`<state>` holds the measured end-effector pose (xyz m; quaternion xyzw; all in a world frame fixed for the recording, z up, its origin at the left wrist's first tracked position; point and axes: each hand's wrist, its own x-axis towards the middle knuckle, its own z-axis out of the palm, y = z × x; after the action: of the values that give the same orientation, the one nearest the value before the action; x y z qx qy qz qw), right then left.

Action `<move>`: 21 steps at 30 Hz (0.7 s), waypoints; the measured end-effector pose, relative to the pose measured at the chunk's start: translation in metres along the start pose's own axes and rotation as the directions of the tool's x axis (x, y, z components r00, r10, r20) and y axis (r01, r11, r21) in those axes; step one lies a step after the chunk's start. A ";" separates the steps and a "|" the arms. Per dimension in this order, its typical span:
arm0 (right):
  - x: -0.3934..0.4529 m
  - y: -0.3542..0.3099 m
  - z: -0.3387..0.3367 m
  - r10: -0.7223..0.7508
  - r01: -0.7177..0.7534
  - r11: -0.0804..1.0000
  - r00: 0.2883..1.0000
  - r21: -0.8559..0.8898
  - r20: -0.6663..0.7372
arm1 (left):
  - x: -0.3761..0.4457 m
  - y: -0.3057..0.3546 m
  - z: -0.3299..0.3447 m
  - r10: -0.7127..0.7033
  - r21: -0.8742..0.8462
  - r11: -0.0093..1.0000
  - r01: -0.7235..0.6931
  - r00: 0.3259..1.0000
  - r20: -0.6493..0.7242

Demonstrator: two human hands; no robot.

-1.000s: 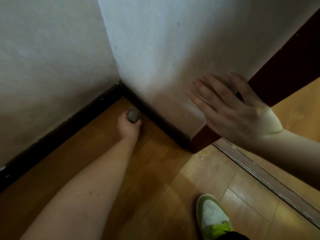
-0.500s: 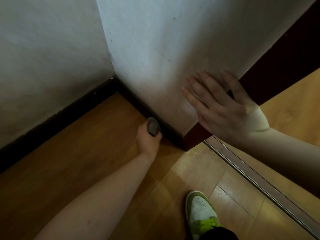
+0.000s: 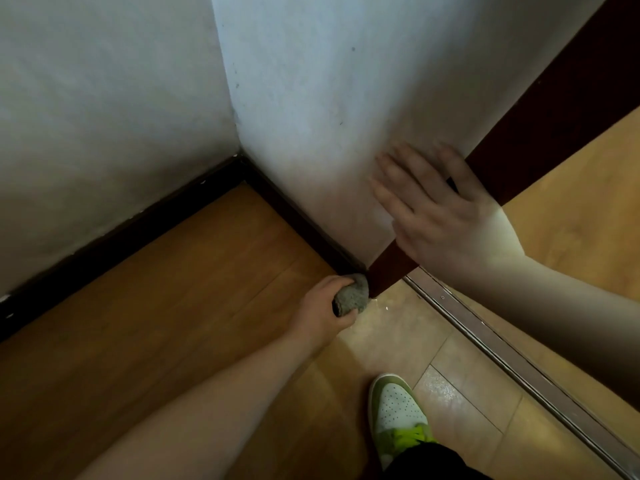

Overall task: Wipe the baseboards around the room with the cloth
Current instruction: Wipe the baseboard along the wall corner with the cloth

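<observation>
Centre-frame, left hand [image 3: 320, 306] fingers clamped on cloth [image 3: 351, 298] at baseboard [image 3: 298, 220] end, run stretching up-left; right hand [image 3: 440, 209] flat on wall, fingers apart.

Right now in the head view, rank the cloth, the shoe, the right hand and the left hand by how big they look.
1. right hand, spread flat on the wall, though it is nearer the camera, which inflates it
2. shoe, partly hidden by the trouser leg
3. left hand, curled round the cloth
4. cloth, a small grey wad at the baseboard's end

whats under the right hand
The right hand lies flat on the white wall, thumb side over the dark door frame. The surface beneath the palm is hidden.
</observation>
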<state>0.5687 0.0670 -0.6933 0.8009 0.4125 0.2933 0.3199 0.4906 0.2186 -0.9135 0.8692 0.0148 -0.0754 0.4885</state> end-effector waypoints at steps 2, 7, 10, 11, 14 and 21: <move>0.003 -0.004 -0.004 0.108 -0.097 0.966 0.994 0.238 -0.032 | 0.001 -0.002 -0.016 -0.003 0.016 1.000 0.003 1.000 -0.012; 0.015 -0.033 -0.003 0.168 -0.153 0.804 0.985 0.574 0.028 | -0.001 -0.005 -0.052 -0.032 0.020 0.999 0.031 0.998 0.044; 0.023 -0.056 0.010 0.022 -0.211 0.562 0.970 0.799 0.241 | -0.012 -0.005 -0.073 -0.088 0.029 0.996 0.087 0.995 0.044; 0.026 -0.064 0.017 -0.025 -0.237 0.491 0.958 0.839 0.285 | -0.018 -0.008 -0.079 -0.116 0.017 0.993 0.116 0.992 0.043; 0.030 -0.086 0.038 -0.146 -0.314 0.336 0.914 0.888 0.378 | -0.035 -0.007 -0.101 -0.187 -0.037 0.982 0.187 0.982 0.022; 0.004 -0.118 0.024 -0.410 -0.364 0.105 0.832 0.925 0.374 | -0.095 0.023 -0.117 -0.297 -0.266 0.917 0.298 0.954 0.043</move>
<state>0.5324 0.1180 -0.7963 0.8404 0.3992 -0.3120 -0.1921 0.4123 0.3109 -0.8199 0.7822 0.1562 -0.1468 0.5849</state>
